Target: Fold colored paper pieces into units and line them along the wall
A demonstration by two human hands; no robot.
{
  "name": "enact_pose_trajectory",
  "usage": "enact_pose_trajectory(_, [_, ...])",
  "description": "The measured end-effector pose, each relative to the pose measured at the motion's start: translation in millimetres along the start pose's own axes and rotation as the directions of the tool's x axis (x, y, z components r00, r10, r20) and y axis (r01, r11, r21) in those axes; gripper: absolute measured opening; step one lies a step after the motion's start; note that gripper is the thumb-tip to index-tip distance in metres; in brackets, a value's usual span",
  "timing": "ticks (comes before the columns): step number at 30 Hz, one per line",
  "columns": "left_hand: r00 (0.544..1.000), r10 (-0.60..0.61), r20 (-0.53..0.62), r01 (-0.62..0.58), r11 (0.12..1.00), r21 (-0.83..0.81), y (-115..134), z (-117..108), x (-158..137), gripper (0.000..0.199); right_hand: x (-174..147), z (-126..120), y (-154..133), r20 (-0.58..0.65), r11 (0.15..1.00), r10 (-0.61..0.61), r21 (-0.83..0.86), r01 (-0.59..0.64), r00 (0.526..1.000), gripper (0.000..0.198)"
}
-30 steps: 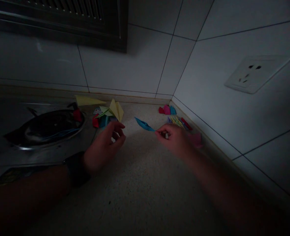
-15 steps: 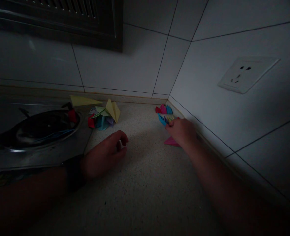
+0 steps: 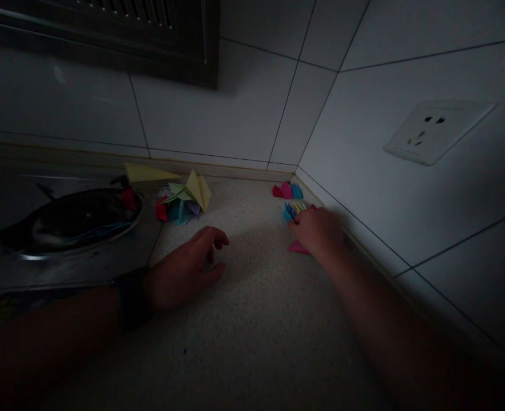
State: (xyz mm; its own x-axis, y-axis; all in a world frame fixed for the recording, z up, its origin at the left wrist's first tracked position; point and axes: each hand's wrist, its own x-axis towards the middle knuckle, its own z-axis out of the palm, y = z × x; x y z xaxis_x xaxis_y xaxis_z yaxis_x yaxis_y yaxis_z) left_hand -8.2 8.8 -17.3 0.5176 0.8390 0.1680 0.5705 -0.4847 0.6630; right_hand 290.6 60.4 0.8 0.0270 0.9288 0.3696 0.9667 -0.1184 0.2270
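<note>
My right hand [image 3: 318,228] is by the right wall, its fingers pinched at a blue folded paper [image 3: 287,213]. That paper stands at the left end of a tight row of folded papers [image 3: 298,207], yellow and purple among them; my fingers cover part of the row. A pink folded paper [image 3: 298,247] lies on the counter just below this hand. My left hand [image 3: 192,262], with a dark band on the wrist, hovers over the counter. Its fingers are bent and apart, holding nothing.
Red, pink and blue folded papers [image 3: 287,190] sit in the corner. A pile of folded papers [image 3: 181,208], with a yellow paper plane [image 3: 198,191], lies beside the gas stove [image 3: 85,220]. A range hood [image 3: 179,51] hangs above; a socket [image 3: 440,131] is on the right wall.
The blue paper in my right hand has shifted slightly right, against the row, and looks more upright. My left hand's fingers have spread a little. The view has moved slightly.
</note>
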Motion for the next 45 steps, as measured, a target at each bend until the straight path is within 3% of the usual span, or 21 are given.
enact_pose_trajectory(10, [0.995, 0.081, 0.054, -0.082, 0.996, 0.034, 1.5, -2.8, -0.7, 0.018, 0.9, 6.3, 5.1, -0.022, 1.0, -0.006, 0.026, 0.006, 1.0, 0.036])
enact_pose_trajectory(31, [0.989, 0.105, 0.103, -0.109, 0.993, 0.035, 0.4, -2.6, -0.3, 0.016, -1.7, -1.5, 2.6, 0.023, 0.999, 0.025, -0.03, -0.024, 0.999, 0.035])
enact_pose_trajectory(36, [0.99, 0.103, 0.1, -0.107, 0.994, 0.031, 1.5, -2.7, -0.5, 0.016, -6.7, -16.0, -12.1, -0.125, 0.995, -0.025, 0.095, 0.037, 0.992, 0.031])
enact_pose_trajectory(38, [0.989, 0.107, 0.103, -0.111, 0.993, 0.033, 3.4, -3.4, 0.1, 0.016, -12.9, -19.4, -29.2, -0.21, 0.94, -0.143, 0.277, 0.199, 0.967, 0.025])
enact_pose_trajectory(39, [0.988, 0.111, 0.104, -0.115, 0.993, 0.034, 4.4, -3.7, 0.5, 0.016, -16.7, -19.6, -39.2, -0.243, 0.87, -0.22, 0.39, 0.303, 0.945, 0.021])
enact_pose_trajectory(40, [0.988, 0.115, 0.105, -0.119, 0.992, 0.037, 5.3, -4.0, 1.0, 0.016, -20.7, -18.6, -49.2, -0.258, 0.772, -0.321, 0.486, 0.41, 0.911, 0.019])
enact_pose_trajectory(42, [0.987, 0.126, 0.102, -0.132, 0.99, 0.048, 6.2, -4.1, 2.2, 0.017, -27.9, -14.1, -66.3, -0.269, 0.568, -0.547, 0.576, 0.588, 0.793, 0.006])
enact_pose_trajectory(43, [0.986, 0.132, 0.101, -0.138, 0.989, 0.054, 6.0, -4.0, 2.8, 0.018, -30.6, -11.1, -72.3, -0.275, 0.486, -0.629, 0.591, 0.644, 0.727, 0.002])
enact_pose_trajectory(45, [0.985, 0.144, 0.1, -0.151, 0.986, 0.074, 4.5, -3.6, 4.2, 0.018, -33.2, -4.9, -78.2, -0.273, 0.419, -0.656, 0.644, 0.64, 0.704, 0.004])
